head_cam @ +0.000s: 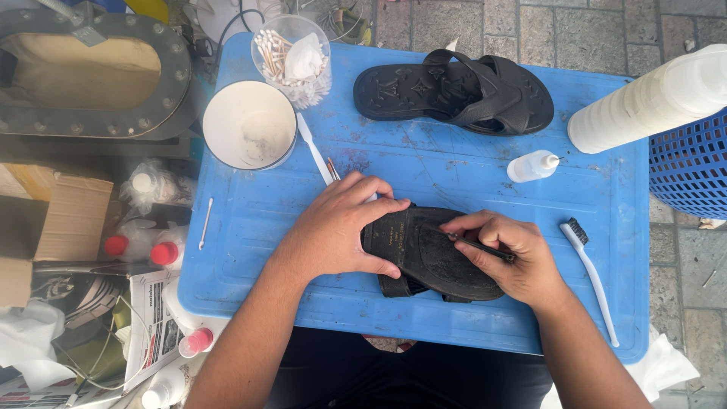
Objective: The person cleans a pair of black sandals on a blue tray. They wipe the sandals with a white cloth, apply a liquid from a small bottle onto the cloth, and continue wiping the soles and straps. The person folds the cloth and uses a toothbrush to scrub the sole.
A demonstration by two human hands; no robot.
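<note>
A black sandal (428, 257) lies sole up on the blue plastic lid (424, 174). My left hand (341, 227) presses on its heel end and holds it down. My right hand (511, 254) pinches a thin dark tool (478, 246) whose tip touches the sole near its middle. The second black sandal (454, 91) lies strap up at the far side of the lid.
A white cup (250, 125), a clear tub of cotton swabs (291, 57), a white toothbrush (313, 148), a small dropper bottle (532, 167), a black-bristled brush (589, 265) and a loose swab (204, 223) sit on the lid. A blue basket (691, 163) and bottles (151, 250) flank it.
</note>
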